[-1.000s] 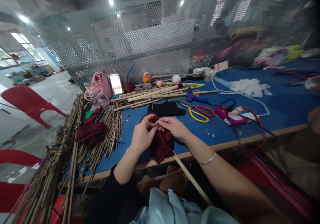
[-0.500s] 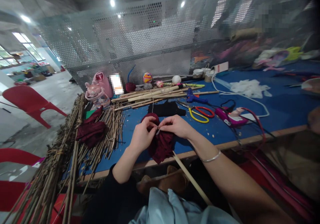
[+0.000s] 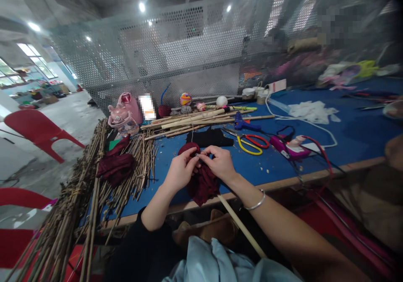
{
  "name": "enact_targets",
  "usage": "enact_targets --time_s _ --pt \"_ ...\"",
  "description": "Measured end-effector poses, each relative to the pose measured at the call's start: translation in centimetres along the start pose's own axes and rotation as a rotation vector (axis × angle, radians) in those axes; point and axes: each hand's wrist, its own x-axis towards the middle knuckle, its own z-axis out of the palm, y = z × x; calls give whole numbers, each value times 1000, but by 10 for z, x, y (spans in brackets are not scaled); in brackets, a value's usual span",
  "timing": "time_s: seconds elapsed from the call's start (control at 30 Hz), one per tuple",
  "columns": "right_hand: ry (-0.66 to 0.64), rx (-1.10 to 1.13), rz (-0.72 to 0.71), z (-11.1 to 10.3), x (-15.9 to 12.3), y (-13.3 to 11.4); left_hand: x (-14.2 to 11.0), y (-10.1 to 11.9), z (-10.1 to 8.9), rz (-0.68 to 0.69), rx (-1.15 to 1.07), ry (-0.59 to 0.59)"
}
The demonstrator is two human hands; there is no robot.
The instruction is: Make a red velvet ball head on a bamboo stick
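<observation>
A gathered bundle of maroon cloth (image 3: 204, 186) lies at the front edge of the blue-topped table, its upper part rounded like a ball. My left hand (image 3: 181, 169) pinches at the bundle's narrow middle from the left. From the right, my right hand (image 3: 219, 163) pinches at the same spot, thumb and forefinger together. Between the fingertips a small pale bit shows, too small to name. A thin white string (image 3: 192, 131) runs from behind the bundle onto the table. Below the cloth, a pale wooden stick (image 3: 241, 224) slants down across my lap.
More maroon cloth (image 3: 116, 169) rests on thin twigs (image 3: 143, 160) at left. Beyond the bundle lie black cloth (image 3: 209, 137), scissors (image 3: 252, 143) and a blue glue gun (image 3: 244, 123). A purple power strip (image 3: 289, 148) with cables is at right. A perforated metal panel (image 3: 176, 59) stands behind.
My right hand has turned and its wrist has shifted left and down, its fingers curling more. My left hand stays nearly in place at the cloth.
</observation>
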Motion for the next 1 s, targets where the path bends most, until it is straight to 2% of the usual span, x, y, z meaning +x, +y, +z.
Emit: enact_targets --time_s 0.1,0.2,0.27,0.37,0.43,0.53,0.6,0.67,0.73,0.8,0.87,1.0 --pt "-14 40 -7 -2 -1 -1 2 2 1 2 -15 4" --pt "-60 115 49 -6 2 -1 0 3 -4 -4 28 77" --pt "-132 198 168 -10 5 1 -3 2 -10 10 68 161" --pt "-246 356 444 -14 8 10 -13 -4 -18 52 67 239" --pt "-292 496 625 -13 10 16 -18 -9 -18 71 -37 273" --pt "-281 749 864 -9 13 20 -21 -15 -11 73 -363 299" --pt "-218 929 1031 -7 17 17 -21 -17 -3 77 -612 264" --pt "-112 1108 1138 -7 23 13 -19 -17 4 71 -776 207" --pt "-29 1245 1128 -8 28 10 -18 -17 8 59 -795 182" --pt "-20 1296 1064 -10 33 10 -17 -18 10 47 -716 192" --pt "-35 1273 1035 -11 37 12 -17 -20 9 53 -579 206" --pt "13 1139 1004 -8 43 18 -15 -24 3 114 -207 244"
